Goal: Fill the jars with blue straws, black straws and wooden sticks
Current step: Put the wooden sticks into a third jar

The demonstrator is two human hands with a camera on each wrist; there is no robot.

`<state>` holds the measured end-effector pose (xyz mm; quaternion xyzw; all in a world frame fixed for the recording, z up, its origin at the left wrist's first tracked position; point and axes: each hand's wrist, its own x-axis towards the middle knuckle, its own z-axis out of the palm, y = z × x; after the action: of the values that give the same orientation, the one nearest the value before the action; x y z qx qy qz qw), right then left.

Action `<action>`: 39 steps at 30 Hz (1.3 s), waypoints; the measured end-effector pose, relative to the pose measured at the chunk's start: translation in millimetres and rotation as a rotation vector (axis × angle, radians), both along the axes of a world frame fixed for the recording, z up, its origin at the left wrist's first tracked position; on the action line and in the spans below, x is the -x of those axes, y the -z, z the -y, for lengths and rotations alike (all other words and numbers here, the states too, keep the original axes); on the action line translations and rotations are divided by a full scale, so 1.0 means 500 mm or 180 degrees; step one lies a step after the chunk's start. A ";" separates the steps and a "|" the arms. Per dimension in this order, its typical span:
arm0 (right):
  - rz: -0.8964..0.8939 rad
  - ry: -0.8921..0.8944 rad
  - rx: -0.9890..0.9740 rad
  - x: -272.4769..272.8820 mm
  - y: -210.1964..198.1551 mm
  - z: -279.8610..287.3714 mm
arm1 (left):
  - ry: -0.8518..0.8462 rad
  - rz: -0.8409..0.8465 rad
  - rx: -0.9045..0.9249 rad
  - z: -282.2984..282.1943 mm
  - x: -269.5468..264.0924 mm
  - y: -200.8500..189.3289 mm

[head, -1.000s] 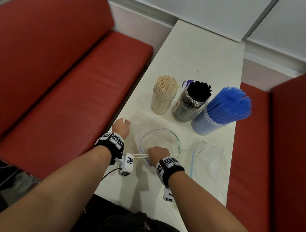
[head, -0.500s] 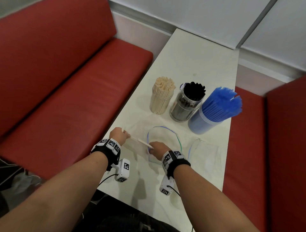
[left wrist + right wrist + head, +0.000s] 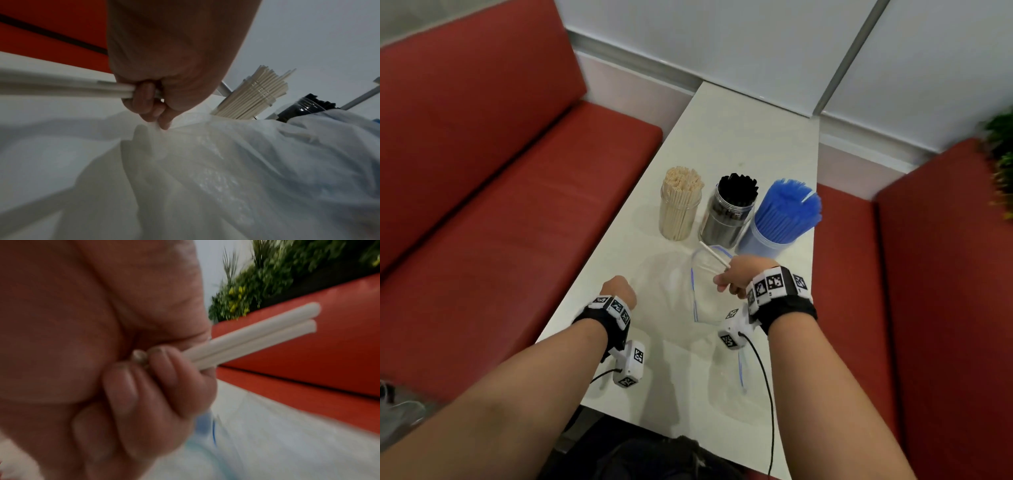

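Observation:
Three jars stand in a row mid-table: wooden sticks (image 3: 680, 209), black straws (image 3: 730, 212), blue straws (image 3: 779, 219). My right hand (image 3: 736, 279) is raised just in front of the black and blue jars. It grips two pale wooden sticks (image 3: 714, 256) (image 3: 257, 337) that point up and left toward the jars. My left hand (image 3: 618, 291) is a fist near the table's left edge. In the left wrist view its fingers (image 3: 144, 99) curl round more pale sticks (image 3: 72, 89), and its fingertips touch a clear plastic bag (image 3: 205, 162).
Clear zip bags with blue edges (image 3: 705, 291) lie crumpled between my hands and toward the near edge (image 3: 732, 370). The narrow white table (image 3: 739, 144) runs to the wall. Red benches flank it, left (image 3: 517, 222) and right (image 3: 928, 274). A plant (image 3: 1000, 154) is far right.
My right hand has lifted off the bag and moved forward and right toward the jars, carrying sticks now angled upward. My left hand stayed near the left edge.

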<state>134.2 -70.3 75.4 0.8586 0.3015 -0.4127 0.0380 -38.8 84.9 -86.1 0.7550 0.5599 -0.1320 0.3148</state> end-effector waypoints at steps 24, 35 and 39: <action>-0.2730 0.1404 -0.2237 0.011 0.029 0.045 | -0.0434 0.3950 0.1742 0.050 -0.165 -0.290; -0.0989 0.1617 -0.2653 -0.011 0.004 0.023 | -0.0518 0.4032 0.0993 0.072 -0.194 -0.319; 0.0021 0.1469 -0.2752 -0.007 0.024 -0.008 | -0.0274 0.3960 0.0556 0.083 -0.216 -0.341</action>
<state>137.6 -66.3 63.2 0.8415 0.2471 -0.2447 -0.4135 69.5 43.5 84.2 0.6388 0.2890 0.2995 0.6471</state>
